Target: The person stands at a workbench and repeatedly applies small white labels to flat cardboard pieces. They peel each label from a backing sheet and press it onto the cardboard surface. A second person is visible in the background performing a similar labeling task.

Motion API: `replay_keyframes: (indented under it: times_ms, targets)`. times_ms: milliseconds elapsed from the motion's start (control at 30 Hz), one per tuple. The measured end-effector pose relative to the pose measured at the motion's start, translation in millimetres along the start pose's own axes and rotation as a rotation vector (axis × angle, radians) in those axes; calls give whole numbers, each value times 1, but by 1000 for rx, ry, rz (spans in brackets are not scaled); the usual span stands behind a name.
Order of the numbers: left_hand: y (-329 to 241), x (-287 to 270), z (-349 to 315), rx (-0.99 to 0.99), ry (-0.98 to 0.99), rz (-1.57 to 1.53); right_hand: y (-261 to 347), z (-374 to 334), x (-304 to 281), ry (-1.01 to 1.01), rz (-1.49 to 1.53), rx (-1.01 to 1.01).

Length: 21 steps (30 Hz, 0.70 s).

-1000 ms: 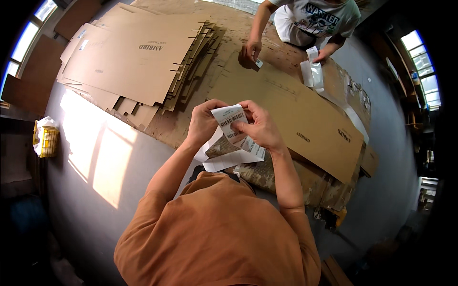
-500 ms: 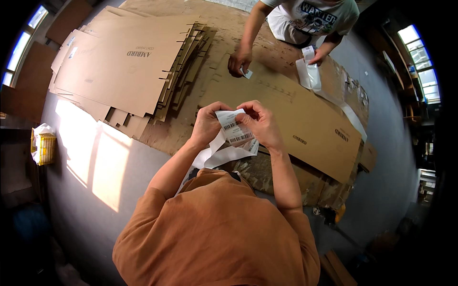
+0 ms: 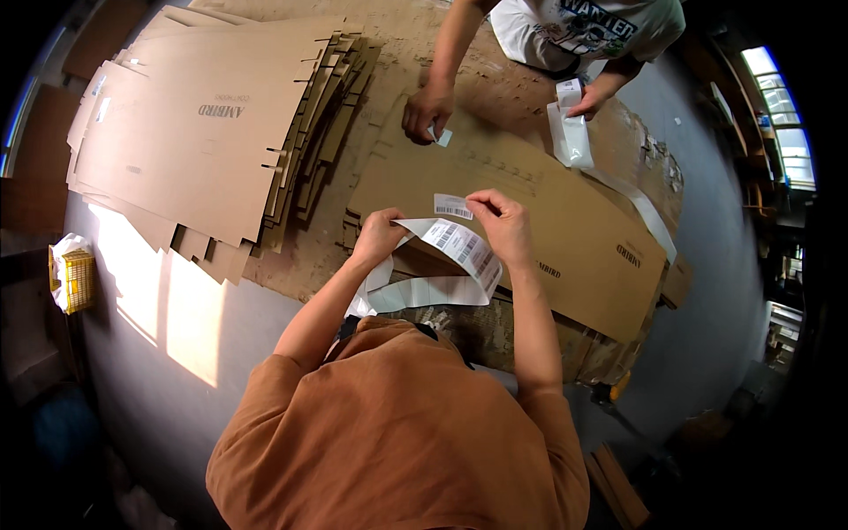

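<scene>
My left hand [image 3: 380,238] pinches the end of a long strip of white barcode labels [image 3: 455,243], which loops down and back toward my body. Between the fingertips of my right hand [image 3: 503,221] is one single barcode label [image 3: 451,206], apart from the strip. Both hands are above the near edge of a flat brown cardboard sheet [image 3: 512,177]. Across from me, a co-worker's hand [image 3: 429,113] holds a small white label [image 3: 442,137] close over the same sheet. The co-worker's other hand [image 3: 594,99] grips a second label strip [image 3: 571,137] that trails along the sheet's right side.
A tall stack of flattened cardboard [image 3: 194,132] lies at the left on the worn work surface [image 3: 397,53]. On the floor farther left stands a yellow basket [image 3: 78,278] with a white bag in it. Long brown pieces [image 3: 616,486] lie low at the right.
My right hand has moved away from the left with a single label peeled off the strip. The strip now hangs in a wider loop. The co-worker's label hand has shifted slightly left.
</scene>
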<state>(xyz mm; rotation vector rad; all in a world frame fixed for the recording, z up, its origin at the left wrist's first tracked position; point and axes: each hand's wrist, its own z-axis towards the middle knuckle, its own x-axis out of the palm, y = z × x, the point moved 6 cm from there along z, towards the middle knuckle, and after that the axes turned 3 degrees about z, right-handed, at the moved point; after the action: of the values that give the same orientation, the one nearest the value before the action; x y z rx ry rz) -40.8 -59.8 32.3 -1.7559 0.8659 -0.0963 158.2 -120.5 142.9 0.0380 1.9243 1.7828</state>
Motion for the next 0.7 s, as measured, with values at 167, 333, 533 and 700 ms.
replay_keyframes:
  times_ms: [167,333,533,700]
  targets:
    - [45,11,12,-106,-17,18,-63,37,0,-13,267,245]
    - [68,16,24,-116,-44,-126,-113,69,32,2,365,367]
    - [60,15,27,-260,76,-202,-131,89,52,-8,351,405]
    - [61,13,27,-220,50,-143,-141,88,60,-4,309,438]
